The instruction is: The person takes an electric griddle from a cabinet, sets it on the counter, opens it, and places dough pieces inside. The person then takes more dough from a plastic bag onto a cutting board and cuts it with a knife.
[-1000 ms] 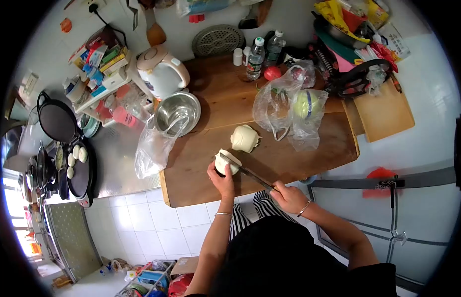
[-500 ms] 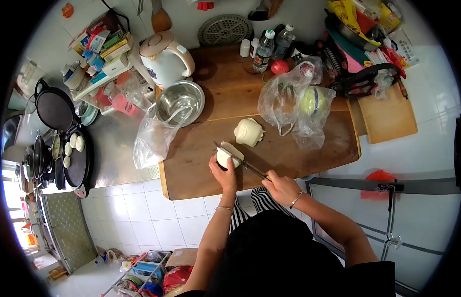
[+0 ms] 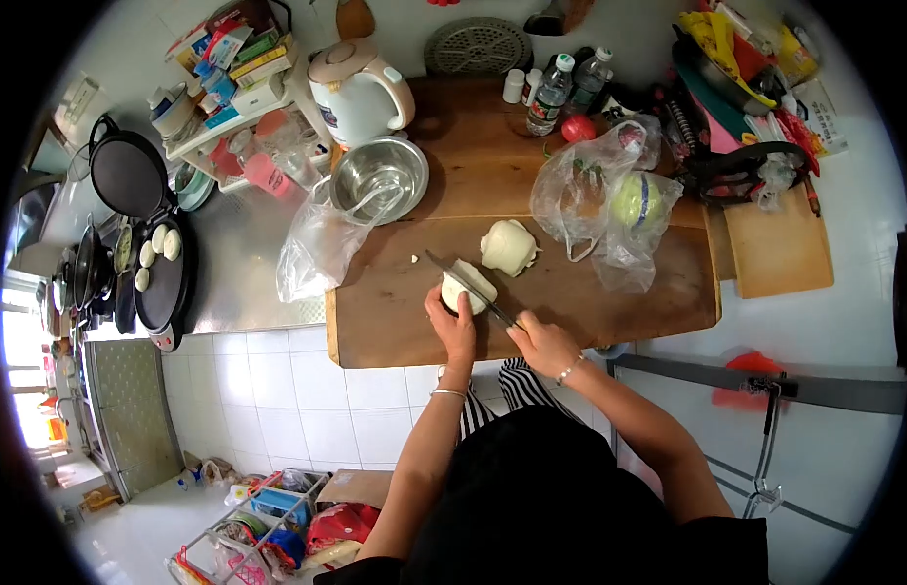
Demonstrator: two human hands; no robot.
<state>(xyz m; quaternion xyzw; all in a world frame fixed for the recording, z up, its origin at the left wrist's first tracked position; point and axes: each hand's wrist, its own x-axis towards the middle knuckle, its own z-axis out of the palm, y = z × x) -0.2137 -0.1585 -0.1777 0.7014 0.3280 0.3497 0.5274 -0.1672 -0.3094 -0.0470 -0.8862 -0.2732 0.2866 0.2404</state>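
Observation:
My left hand (image 3: 455, 327) is closed around the near side of a pale cabbage piece (image 3: 463, 292) on the wooden board (image 3: 395, 327). My right hand (image 3: 543, 344) grips the handle of a kitchen knife (image 3: 481, 295). Its blade runs diagonally across the cabbage piece, close to my left fingers; how deep it sits in the cabbage I cannot tell. Just beyond lies a second pale cabbage piece (image 3: 509, 247), touched by neither hand. A small white scrap (image 3: 414, 258) rests on the board left of the knife tip.
Left of the board's middle stand a steel bowl (image 3: 414, 180), a clear plastic bag (image 3: 317, 249) and a kettle (image 3: 361, 97). To the right, a bagged round green vegetable (image 3: 636, 202) sits near water bottles (image 3: 551, 96). An open electric griddle (image 3: 166, 283) holds several white rounds.
The camera view has shifted, so the scene sits further right and mostly higher. A small white scrap now shows on the board near the knife tip. Both hands keep their grips.

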